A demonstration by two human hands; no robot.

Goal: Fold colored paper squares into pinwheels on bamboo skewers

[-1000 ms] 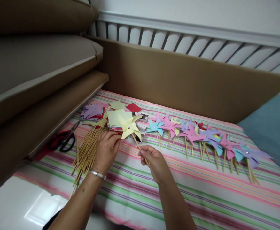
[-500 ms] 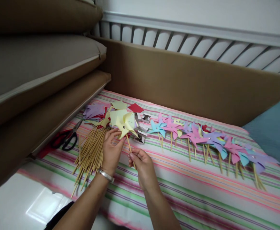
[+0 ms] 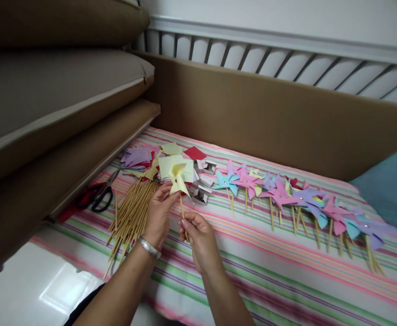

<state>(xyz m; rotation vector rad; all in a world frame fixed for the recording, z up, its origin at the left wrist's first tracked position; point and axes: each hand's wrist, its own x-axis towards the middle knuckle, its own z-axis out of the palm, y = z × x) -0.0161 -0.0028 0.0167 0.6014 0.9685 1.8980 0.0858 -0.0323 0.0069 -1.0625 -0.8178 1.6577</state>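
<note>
A pale yellow paper pinwheel (image 3: 178, 177) on a thin wooden stick is held upright in front of me. My right hand (image 3: 197, 235) pinches the lower part of its stick between thumb and fingers. At the pinwheel's left edge, just below the blades, my left hand (image 3: 159, 209) has its thumb and fingertips closed on the yellow paper. A silver bracelet circles the left wrist. Just left of that hand lies a bundle of wooden sticks (image 3: 128, 222). Behind the pinwheel are paper squares and small open boxes (image 3: 201, 194).
Finished pinwheels (image 3: 278, 194) in several colours lie in a row at the right on the striped cloth (image 3: 269, 276). Black-handled scissors (image 3: 101, 198) lie at the left, near cut purple paper (image 3: 137, 156). Folded brown cushions (image 3: 99, 122) rise on the left; a brown panel (image 3: 253, 117) stands behind.
The pinwheel's blades have turned a little on the stick and show from a different angle. Both hands keep their hold, and the whole view has shifted slightly.
</note>
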